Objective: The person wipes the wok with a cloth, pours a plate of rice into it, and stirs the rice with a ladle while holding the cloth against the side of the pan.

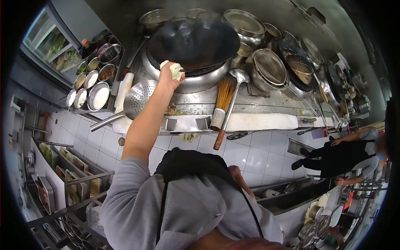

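My left hand is closed around a folded pale cloth at the near-left rim of a large black wok. The wok sits tilted on a round steel burner ring; whether the cloth grips its handle is hidden. Under my left forearm lies a perforated steel strainer. My right hand hangs low beside my black apron, fingers curled, with nothing visible in it. To the right of the burner lie a bamboo wok brush and a long-handled ladle.
Seasoning containers stand at the left. Sieves and pots crowd the right and back of the stove. A rolled white towel lies along the front edge. Another person stands at the far right on the tiled floor.
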A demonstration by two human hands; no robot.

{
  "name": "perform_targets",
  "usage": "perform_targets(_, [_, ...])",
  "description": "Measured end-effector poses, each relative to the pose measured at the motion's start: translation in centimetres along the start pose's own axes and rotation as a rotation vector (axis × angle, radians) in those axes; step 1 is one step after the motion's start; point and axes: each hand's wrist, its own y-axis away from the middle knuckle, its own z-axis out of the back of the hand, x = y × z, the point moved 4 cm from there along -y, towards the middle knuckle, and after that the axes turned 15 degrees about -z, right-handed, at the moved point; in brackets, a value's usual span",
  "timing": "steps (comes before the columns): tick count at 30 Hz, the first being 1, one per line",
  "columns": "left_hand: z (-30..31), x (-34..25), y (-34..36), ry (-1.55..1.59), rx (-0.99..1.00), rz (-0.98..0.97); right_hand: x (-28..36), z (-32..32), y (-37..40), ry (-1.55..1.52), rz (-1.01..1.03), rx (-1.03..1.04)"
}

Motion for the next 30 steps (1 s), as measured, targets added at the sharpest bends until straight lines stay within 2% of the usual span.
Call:
perform_targets(4, [-0.9,-2.3,1.6,-0.063,-0.044,0.046,3.2,0.0,-1.9,0.166,-0.069,0.033])
perform_targets(6, [-1.3,-3.3,2.5,-0.089,-0.064,0.06,3.5,0.0,-2.5,0.066,-0.163,0.043])
perform_targets(7, [-1.5,-4.0,3.0,-0.116,-0.083,0.059,4.6,0.0,-2.6,0.353,0.068,0.003])
perform_targets(10, [-2.6,-5.9,4.1,-0.162,-0.101,0.051,4.1,-0.2,-4.7,0.235,-0.081,0.064])
perform_targets(13, [-3.2,-7.3,4.5,-0.217,-0.117,0.015,3.3,-0.5,-6.7,0.625,0.255,-0.031])
perform_targets(16, [-3.4,-7.7,4.7,-0.278,-0.168,-0.06,1.0,-0.8,-8.8,0.293,-0.05,0.095])
perform_targets(19, [-2.9,-6.6,4.1,-0.264,-0.254,-0.147,2.7,-0.8,-5.9,0.887,0.445,-0.135])
perform_targets(22, [-3.0,-4.3,4.1,-0.19,-0.319,-0.225,2.2,-0.6,-5.5,0.95,0.351,-0.086])
perform_targets(25, [-2.5,-1.6,2.7,-0.108,-0.313,-0.267,2.3,0.2,-4.3,0.687,0.165,0.04])
perform_targets(28, [-3.8,0.0,3.8,-0.051,-0.354,-0.298,4.9,1.6,-0.1,-0.404,-0.343,0.114])
perform_targets(30, [-3.7,1.5,3.1,-0.012,-0.348,-0.293,8.9,2.2,1.3,-0.476,-0.226,0.148])
